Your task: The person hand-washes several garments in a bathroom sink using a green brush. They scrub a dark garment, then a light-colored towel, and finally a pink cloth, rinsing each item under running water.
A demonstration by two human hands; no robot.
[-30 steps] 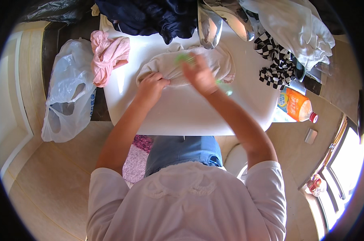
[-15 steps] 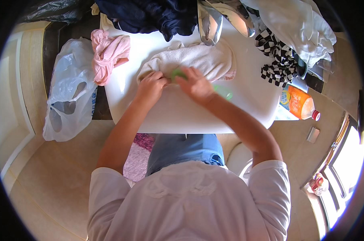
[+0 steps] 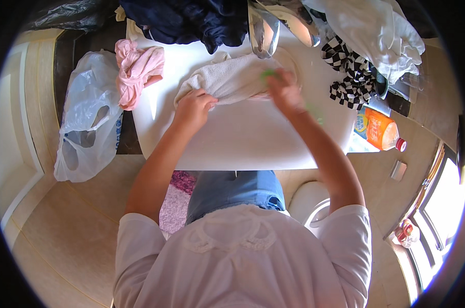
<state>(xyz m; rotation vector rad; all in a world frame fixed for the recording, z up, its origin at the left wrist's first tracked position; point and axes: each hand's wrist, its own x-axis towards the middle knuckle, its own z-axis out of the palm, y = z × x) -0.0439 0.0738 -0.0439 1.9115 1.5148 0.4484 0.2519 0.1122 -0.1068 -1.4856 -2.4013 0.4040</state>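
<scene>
A wet-looking cream cloth (image 3: pixel 227 77) lies bunched in a white sink basin (image 3: pixel 237 136). At the cloth's left end, the fingers of my left hand (image 3: pixel 194 109) are closed on its near edge. My right hand (image 3: pixel 285 92), smeared by motion, is over the cloth's right end. It grips a long green tool (image 3: pixel 267 74); one end shows at the fingertips and a pale green part trails past the wrist. The blur hides what kind of tool it is.
Pink cloth (image 3: pixel 137 72) hangs over the basin's left rim beside a white plastic bag (image 3: pixel 91 113). Dark clothing (image 3: pixel 191 23) and a metal faucet (image 3: pixel 264 33) are at the back. On the right are white fabric (image 3: pixel 371 36), checkered cloth (image 3: pixel 353 77) and an orange bottle (image 3: pixel 380 131).
My right hand has moved right and away from me with the green tool, from the cloth's middle to its right end. The left hand stays at the cloth's left end.
</scene>
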